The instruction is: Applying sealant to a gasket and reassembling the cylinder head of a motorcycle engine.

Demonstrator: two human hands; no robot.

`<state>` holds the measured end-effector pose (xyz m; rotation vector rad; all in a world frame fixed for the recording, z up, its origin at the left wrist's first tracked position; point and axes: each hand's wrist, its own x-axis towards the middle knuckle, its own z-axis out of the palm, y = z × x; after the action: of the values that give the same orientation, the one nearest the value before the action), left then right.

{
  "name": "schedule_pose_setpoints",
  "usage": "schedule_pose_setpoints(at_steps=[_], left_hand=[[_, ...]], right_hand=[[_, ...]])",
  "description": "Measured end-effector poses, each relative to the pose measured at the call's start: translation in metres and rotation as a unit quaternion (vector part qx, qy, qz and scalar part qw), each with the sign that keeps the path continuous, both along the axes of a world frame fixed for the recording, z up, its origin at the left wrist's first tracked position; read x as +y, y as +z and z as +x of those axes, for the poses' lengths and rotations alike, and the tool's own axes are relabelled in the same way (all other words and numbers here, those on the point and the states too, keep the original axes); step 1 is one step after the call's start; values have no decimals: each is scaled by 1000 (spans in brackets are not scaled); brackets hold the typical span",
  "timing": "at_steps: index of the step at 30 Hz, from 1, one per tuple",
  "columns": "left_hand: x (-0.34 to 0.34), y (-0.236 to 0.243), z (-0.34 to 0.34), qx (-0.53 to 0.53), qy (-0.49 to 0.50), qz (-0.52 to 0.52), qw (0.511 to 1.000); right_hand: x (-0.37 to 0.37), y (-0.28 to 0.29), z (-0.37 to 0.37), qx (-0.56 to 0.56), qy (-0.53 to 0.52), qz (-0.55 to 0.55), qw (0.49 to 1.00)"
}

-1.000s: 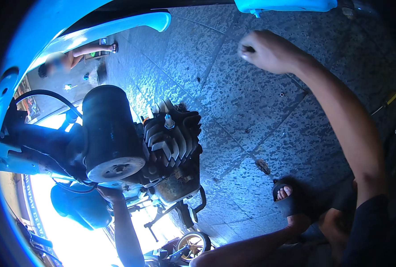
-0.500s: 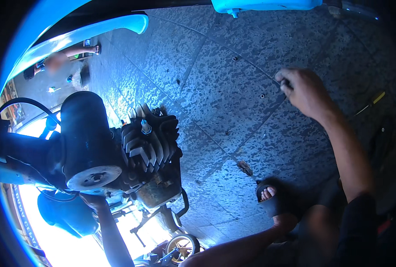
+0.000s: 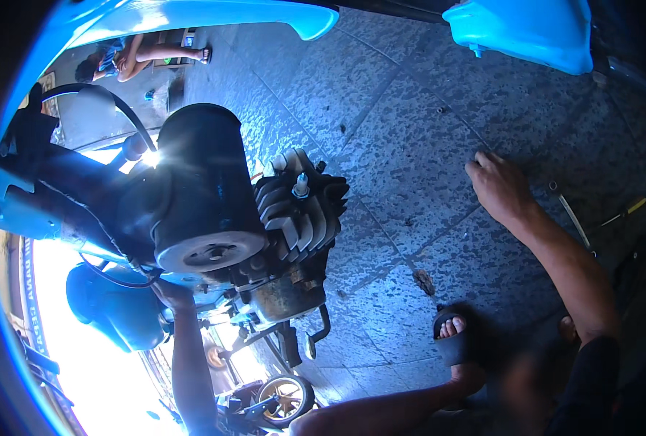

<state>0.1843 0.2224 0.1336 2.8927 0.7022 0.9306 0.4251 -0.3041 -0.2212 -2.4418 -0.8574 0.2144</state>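
Note:
My right hand (image 3: 500, 187) is low over the stone floor, with its fingers curled together and pointing down. Whatever they may hold is hidden beneath them. A small nut (image 3: 441, 110) lies on the floor beyond that hand. On the left, my left hand (image 3: 172, 292) reaches up to the underside of a motorcycle, beside a blue body panel (image 3: 108, 305); its fingers are hidden. Above it sits a black cylindrical part (image 3: 203, 174), joined to the engine's finned cylinder head (image 3: 301, 211), from which a spark plug (image 3: 301, 183) sticks out.
A ring-ended wrench (image 3: 573, 218) and a yellow-handled screwdriver (image 3: 634, 206) lie right of my right forearm. My sandalled foot (image 3: 451, 336) is at lower middle. Blue bodywork (image 3: 526, 33) hangs at the top right. A person (image 3: 130, 59) sits far left. A wheel (image 3: 286, 400) stands at the bottom.
My view has shifted, so the engine appears further right. My right hand has come lower to the floor, where a second nut was seen. The wrench has come into sight. My left hand stays under the motorcycle.

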Motion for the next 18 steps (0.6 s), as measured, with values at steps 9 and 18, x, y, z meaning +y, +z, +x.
schedule_pose_setpoints(at_steps=[9, 18], left_hand=[[-25, -6, 23, -42, -79, 84, 992], [-55, -14, 42, 110, -4, 177, 978]], right_hand=[[52, 85, 2, 248, -9, 357, 900], [128, 178, -23, 350, -56, 429, 831]])
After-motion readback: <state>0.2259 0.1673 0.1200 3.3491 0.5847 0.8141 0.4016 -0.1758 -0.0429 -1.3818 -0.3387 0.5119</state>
